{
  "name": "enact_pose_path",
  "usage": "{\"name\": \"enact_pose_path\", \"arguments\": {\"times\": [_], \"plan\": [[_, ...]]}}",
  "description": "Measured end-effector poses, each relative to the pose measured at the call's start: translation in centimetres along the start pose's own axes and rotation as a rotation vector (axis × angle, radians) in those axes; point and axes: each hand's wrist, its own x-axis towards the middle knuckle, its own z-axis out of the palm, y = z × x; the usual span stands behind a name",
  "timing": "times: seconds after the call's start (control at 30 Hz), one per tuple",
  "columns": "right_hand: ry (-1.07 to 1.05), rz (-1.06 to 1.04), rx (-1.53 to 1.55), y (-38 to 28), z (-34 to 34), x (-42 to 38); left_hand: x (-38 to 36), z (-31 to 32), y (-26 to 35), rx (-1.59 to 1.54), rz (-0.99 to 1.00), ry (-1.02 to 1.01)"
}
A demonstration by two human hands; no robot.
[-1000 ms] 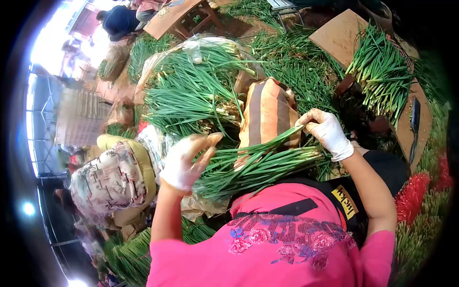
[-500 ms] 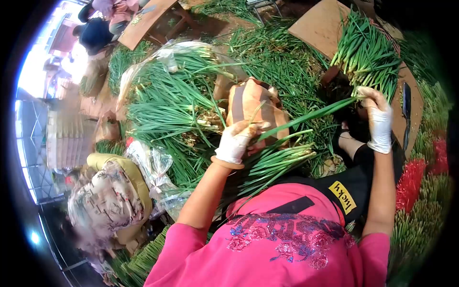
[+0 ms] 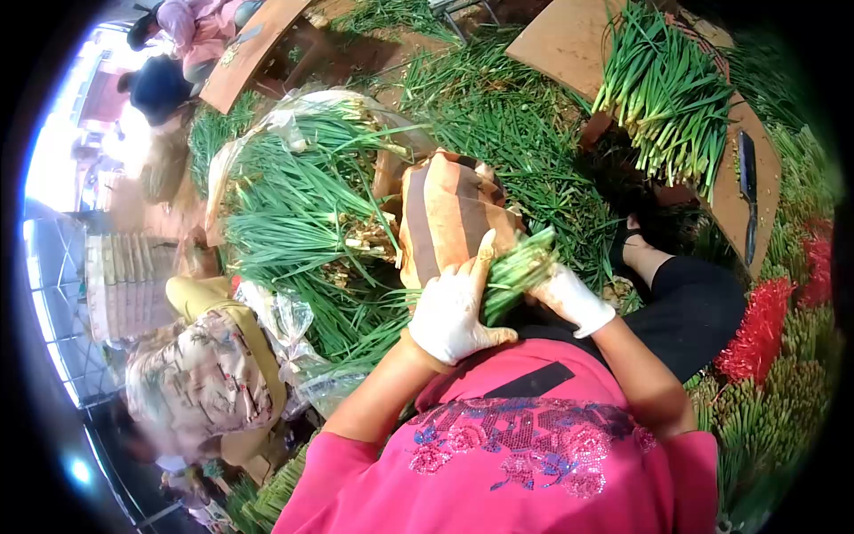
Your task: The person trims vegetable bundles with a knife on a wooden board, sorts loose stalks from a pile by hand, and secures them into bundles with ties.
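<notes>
Presently, head view, landmark: the orange-and-brown striped cloth bundle [image 3: 454,214] sits just in front of us.
Stalks in hand: a bunch of long green leafy stalks with pale ends [image 3: 520,271] lies on our side of the cloth bundle, between our hands.
Long axis: the bunch slants, its visible pale-green end pointing away from us and rightward along the bundle's near right side; its other end is hidden behind our left hand.
Left hand: our white-gloved left hand [image 3: 449,311] is half open against the bunch's left side, thumb and forefinger spread, not closed round it.
Right hand: our white-gloved right hand [image 3: 569,298] has its fingers bent round the bunch's right side; some fingertips are hidden.
Nearer hand: both touch the bunch, but we judge the right nearer its pale end.
Leafy pile: left of the cloth bundle, a large heap of green stalks partly wrapped in clear plastic [image 3: 289,200] has pale ends facing it.
Board: right of the bundle, a brown wooden board [image 3: 767,169] bears a black-bladed knife [image 3: 748,173].
</notes>
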Motion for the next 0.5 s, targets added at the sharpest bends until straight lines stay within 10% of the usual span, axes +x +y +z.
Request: {"name": "enact_pose_path", "arguments": {"times": [0.1,0.2,0.3,0.43,0.5], "plan": [[0.007,-0.017,-0.233,-5.7,-0.3,1.9,0.2,1.2,-1.9,-0.276,-0.173,0.091],[-0.095,0.302,0.521,-5.8,-1.0,1.7,0.4,1.4,-4.4,-0.970,-0.316,0.057],[-0.073,0.150,0.387,-3.7,-0.1,1.4,0.6,0.3,-3.0,-1.188,-0.360,-0.007],[-0.030,0.355,0.713,-4.9,-0.1,2.0,0.9,0.1,-2.3,-1.219,-0.377,-0.108],[-0.013,0.328,0.683,-4.3,0.2,2.2,0.9,1.0,-2.4,-0.679,-0.312,-0.114]]}}
